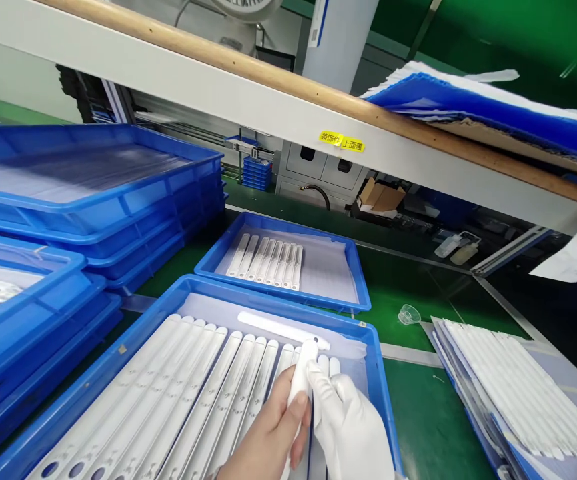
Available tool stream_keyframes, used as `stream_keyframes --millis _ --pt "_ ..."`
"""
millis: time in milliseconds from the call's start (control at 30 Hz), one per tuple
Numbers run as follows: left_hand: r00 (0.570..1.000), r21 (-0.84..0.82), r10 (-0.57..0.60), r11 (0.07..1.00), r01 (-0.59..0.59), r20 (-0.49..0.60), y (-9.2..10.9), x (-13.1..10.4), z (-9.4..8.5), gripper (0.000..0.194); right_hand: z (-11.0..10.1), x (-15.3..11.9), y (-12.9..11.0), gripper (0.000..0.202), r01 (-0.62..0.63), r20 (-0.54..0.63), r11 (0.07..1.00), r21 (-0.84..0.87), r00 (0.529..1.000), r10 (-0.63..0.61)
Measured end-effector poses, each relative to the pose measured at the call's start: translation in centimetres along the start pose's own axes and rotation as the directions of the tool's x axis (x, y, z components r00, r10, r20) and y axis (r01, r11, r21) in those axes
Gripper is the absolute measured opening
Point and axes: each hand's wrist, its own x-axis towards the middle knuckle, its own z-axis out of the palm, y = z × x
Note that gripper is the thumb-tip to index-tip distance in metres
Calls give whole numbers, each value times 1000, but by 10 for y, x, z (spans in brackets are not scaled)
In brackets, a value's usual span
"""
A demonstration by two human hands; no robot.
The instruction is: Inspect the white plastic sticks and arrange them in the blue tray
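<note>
My left hand (273,427), bare, is wrapped round a long white plastic strip (304,363) with a rounded end. The strip is held up at a slant over the front blue tray (385,407). In a white glove, my right hand (348,420) has its fingers curled, and their tips press on the strip's upper edge. Rows of similar white strips (168,373) lie side by side in the tray, hollow side up, with some hidden behind my hands. Another white strip (273,327) lies crosswise along the tray's far side.
Behind stands a smaller blue tray (363,287) with several short white pieces (268,260). Stacked blue trays (168,207) fill the left. At right are a clear cup (409,315) and a pile of white strips (523,387). A shelf edge (268,93) crosses above.
</note>
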Motion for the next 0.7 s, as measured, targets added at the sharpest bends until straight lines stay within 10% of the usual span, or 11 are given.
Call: stream_keyframes --millis 700 --pt "1000 4 -20 1000 20 23 7 -5 2 37 -2 -10 -6 40 13 34 1000 -22 999 -12"
